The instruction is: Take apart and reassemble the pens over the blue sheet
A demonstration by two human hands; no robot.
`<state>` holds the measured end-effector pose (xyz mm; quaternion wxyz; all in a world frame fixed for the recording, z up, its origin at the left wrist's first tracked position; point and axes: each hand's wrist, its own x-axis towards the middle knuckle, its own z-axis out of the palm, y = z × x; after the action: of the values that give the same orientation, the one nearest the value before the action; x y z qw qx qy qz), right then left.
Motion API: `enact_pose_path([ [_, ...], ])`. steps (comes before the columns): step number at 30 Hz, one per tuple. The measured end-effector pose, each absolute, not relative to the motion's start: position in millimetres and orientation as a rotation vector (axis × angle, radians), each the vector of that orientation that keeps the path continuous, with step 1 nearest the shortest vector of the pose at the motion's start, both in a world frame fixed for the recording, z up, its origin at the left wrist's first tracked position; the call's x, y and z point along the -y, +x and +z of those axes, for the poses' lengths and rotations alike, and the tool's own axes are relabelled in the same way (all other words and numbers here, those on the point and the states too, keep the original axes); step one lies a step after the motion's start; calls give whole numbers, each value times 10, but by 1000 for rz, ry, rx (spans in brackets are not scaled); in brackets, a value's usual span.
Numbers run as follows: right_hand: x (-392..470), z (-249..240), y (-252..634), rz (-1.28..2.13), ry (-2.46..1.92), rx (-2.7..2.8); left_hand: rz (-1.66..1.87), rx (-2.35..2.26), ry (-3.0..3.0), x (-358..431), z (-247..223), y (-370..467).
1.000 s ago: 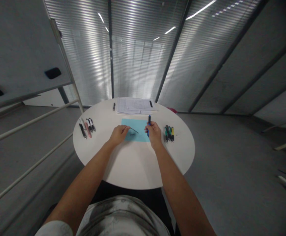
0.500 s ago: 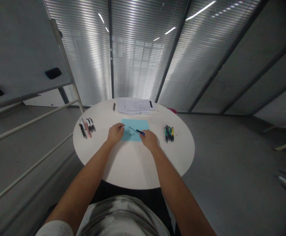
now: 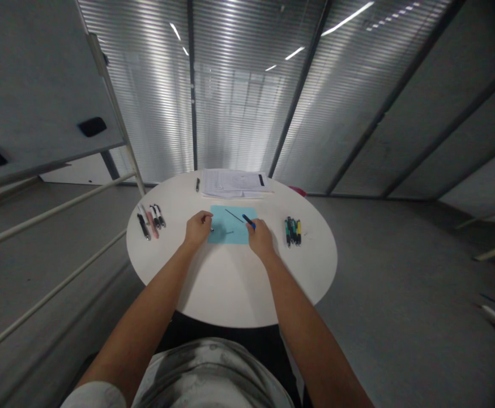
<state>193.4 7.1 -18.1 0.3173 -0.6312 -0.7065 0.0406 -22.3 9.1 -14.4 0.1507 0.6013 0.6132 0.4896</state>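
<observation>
A sheet of light blue paper (image 3: 239,238) lies on the round white table (image 3: 226,283). My right hand (image 3: 261,238), at its right edge, grips a dark blue pen barrel (image 3: 248,221), tilted up to the left. A thin dark pen refill (image 3: 234,215) slants over the paper, its lower end close to my right fingertips; whether they touch it I cannot tell. A short thin dark piece, perhaps a spring (image 3: 229,232), lies lower on the sheet. My left hand (image 3: 198,229) is at the left edge, fingers curled together, their contents unclear. Beside it is a tiny dark piece (image 3: 212,230).
Several pens and markers (image 3: 149,221) lie at the table's left, and several green and yellow pens (image 3: 293,231) at the right. Behind the sheet sits a stack of printed papers (image 3: 234,184) with a dark pen (image 3: 197,185) beside it. A whiteboard frame (image 3: 135,164) stands left.
The pen barrel has swung more upright and slightly right with my right hand. The refill has shifted a little up and right. My left hand has drawn slightly left, and a tiny dark piece shows beside it.
</observation>
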Motion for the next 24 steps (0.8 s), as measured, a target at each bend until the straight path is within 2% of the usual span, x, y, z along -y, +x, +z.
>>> enact_pose_path([
  [12, -57, -203, 1843, 311, -1150, 1943, 1334, -1222, 1697, -26, -49, -69],
  [18, -33, -191, 1815, 337, -1106, 1980, 1305, -1140, 1584, -11, -48, -39],
  [24, -9, -184, 1822, 388, -1180, 1943, 1418, -1093, 1384, -26, -38, -46],
])
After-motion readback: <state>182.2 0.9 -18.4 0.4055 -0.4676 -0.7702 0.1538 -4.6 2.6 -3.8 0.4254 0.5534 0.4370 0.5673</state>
